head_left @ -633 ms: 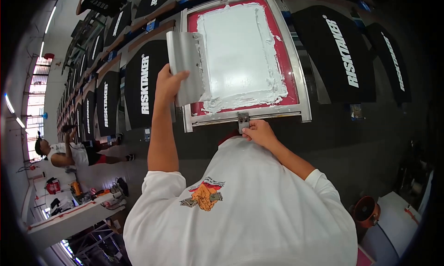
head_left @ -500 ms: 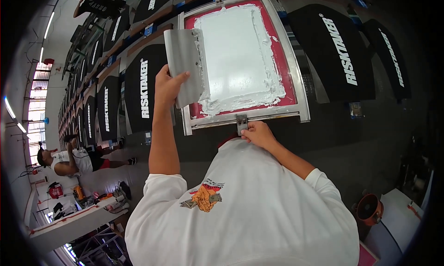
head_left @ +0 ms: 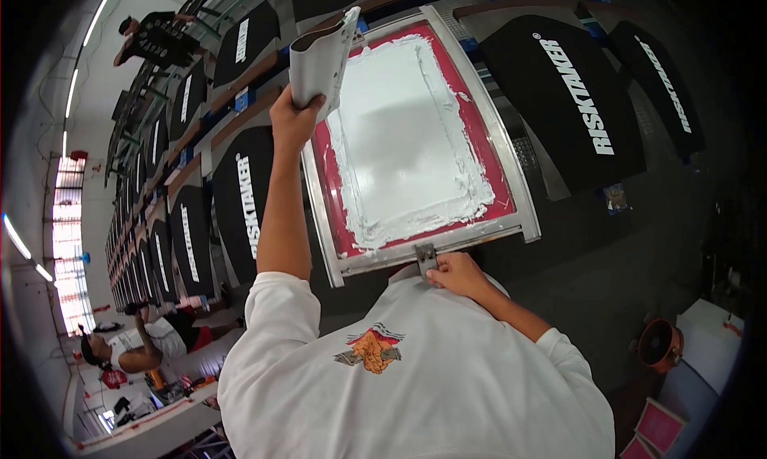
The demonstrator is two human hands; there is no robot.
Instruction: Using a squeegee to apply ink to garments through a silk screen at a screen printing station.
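Observation:
A screen-printing frame [head_left: 489, 131] with metal bars lies in front of me, its red mesh [head_left: 497, 175] showing around a broad smear of white ink [head_left: 391, 171]. My left hand [head_left: 294, 119] is closed around a wide grey squeegee [head_left: 318, 66], which is raised and tilted over the frame's far left corner. White ink clings to the squeegee's edge. At the frame's near bar, my right hand [head_left: 459, 274] pinches a small metal bracket [head_left: 426, 259] fixed to the middle of that bar. Part of its grip is hidden behind the fingers.
Black fabric panels [head_left: 571, 91] with white lettering lie on boards to the right, and more [head_left: 244, 195] run in rows leftward. Two people are at the left, one in black [head_left: 160, 39], one in a white top [head_left: 156, 339]. An orange fan [head_left: 661, 345] stands lower right.
My left hand has lifted the squeegee off the ink's left side and turned it, so its end now shows. The frame sits lower in view. My right hand still grips the bracket.

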